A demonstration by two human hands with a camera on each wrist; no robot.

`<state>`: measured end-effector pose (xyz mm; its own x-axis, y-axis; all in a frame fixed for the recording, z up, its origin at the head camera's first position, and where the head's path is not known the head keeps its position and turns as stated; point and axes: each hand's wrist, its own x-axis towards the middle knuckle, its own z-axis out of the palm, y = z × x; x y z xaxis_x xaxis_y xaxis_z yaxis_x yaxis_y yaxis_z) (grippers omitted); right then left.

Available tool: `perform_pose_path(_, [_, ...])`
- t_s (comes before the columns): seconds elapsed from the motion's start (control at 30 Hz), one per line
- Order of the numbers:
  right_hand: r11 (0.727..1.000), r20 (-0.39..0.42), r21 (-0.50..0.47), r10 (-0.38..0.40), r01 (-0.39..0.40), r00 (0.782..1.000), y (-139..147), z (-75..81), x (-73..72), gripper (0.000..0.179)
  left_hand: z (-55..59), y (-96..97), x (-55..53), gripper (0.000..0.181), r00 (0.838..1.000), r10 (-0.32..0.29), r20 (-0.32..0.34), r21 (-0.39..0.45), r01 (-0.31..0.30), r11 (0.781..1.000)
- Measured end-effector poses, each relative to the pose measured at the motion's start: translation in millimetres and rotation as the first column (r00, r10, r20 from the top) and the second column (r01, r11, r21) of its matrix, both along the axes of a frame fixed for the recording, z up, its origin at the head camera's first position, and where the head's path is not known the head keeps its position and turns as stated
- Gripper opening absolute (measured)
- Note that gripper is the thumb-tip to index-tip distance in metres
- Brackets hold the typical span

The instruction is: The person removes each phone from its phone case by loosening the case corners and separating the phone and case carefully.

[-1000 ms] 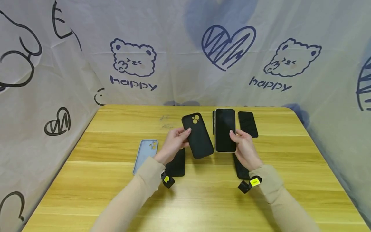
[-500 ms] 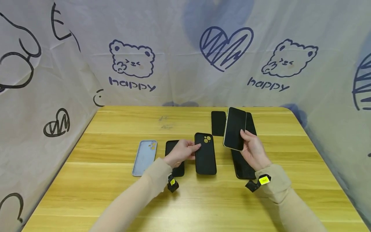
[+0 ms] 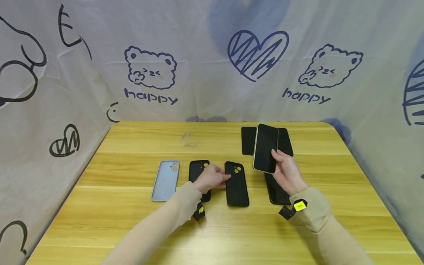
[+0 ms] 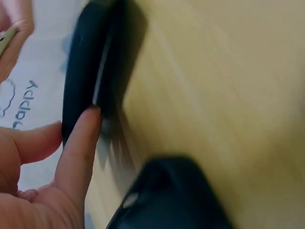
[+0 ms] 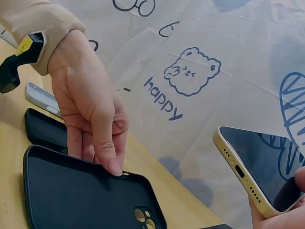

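Observation:
My left hand (image 3: 212,177) pinches a black phone case (image 3: 237,189) by its left edge, low over the table. The case's hollow inner side and camera cutout show in the right wrist view, where the thumb (image 5: 113,164) lies over the rim. In the left wrist view the case (image 4: 83,71) appears edge-on between thumb and fingers. My right hand (image 3: 287,172) grips a phone (image 3: 265,149) with a pale gold frame, raised with its dark screen up. Its bottom edge with the charging port shows in the right wrist view.
Left of the held case lie another black phone case (image 3: 195,168), partly behind my left hand, and a light blue phone case (image 3: 163,180). Toward the back are two dark phones (image 3: 247,141) (image 3: 285,142). A black phone (image 3: 277,193) lies beneath my right hand.
My left hand has lowered the black case toward the table, bringing it nearer and slightly right. My right hand has shifted the phone a little right and tilted it.

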<state>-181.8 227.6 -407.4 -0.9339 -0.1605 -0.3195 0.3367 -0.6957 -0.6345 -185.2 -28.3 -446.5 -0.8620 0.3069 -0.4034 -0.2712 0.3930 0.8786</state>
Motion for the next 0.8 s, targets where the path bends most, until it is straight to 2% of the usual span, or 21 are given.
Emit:
perform_pose_path(0.07, [1.000, 0.004, 0.005, 0.002, -0.002, 1.000, -1.3, -1.1, -0.4, 0.018, 0.4, -0.3, 1.0, 0.049, 0.999, -0.012, -0.046, -0.076, 0.009, 0.997])
perform_pose_path(0.13, [1.000, 0.009, 0.016, 0.005, -0.005, 1.000, -2.7, -1.6, -0.4, 0.020, 1.3, -0.5, 2.0, 0.054, 0.993, -0.037, -0.108, -0.176, 0.018, 0.984])
perform_pose_path(0.27, [0.999, 0.021, 0.032, 0.016, -0.017, 1.000, -5.3, -3.1, -1.1, 0.026, 4.2, 0.3, 4.1, 0.054, 0.971, -0.126, -0.202, -0.381, 0.040, 0.924])
perform_pose_path(0.33, [0.999, 0.022, 0.048, 0.024, -0.025, 0.999, -6.3, -3.5, -1.0, 0.029, 5.5, 1.4, 5.3, 0.050, 0.966, -0.159, -0.204, -0.440, 0.055, 0.897])
perform_pose_path(0.4, [0.997, 0.021, 0.064, 0.029, -0.030, 0.999, -6.9, -3.8, -0.7, 0.030, 6.6, 2.7, 6.5, 0.045, 0.966, -0.180, -0.187, -0.464, 0.075, 0.883])
perform_pose_path(0.5, [0.995, 0.013, 0.096, 0.035, -0.036, 0.999, -7.6, -5.0, -0.4, 0.030, 7.3, 4.8, 7.3, 0.039, 0.969, -0.192, -0.155, -0.462, 0.101, 0.881])
perform_pose_path(0.57, [0.993, 0.007, 0.112, 0.040, -0.041, 0.999, -8.0, -5.8, -0.3, 0.031, 7.3, 6.0, 6.8, 0.037, 0.967, -0.200, -0.157, -0.464, 0.106, 0.880])
perform_pose_path(0.7, [0.992, -0.002, 0.120, 0.049, -0.048, 0.999, -8.5, -7.3, -0.4, 0.035, 5.9, 8.2, 3.5, 0.034, 0.968, -0.190, -0.165, -0.457, 0.096, 0.884])
perform_pose_path(0.8, [0.992, -0.001, 0.115, 0.048, -0.047, 0.999, -8.6, -8.4, -1.1, 0.034, 5.1, 9.0, 0.5, 0.033, 0.974, -0.166, -0.153, -0.438, 0.084, 0.895])
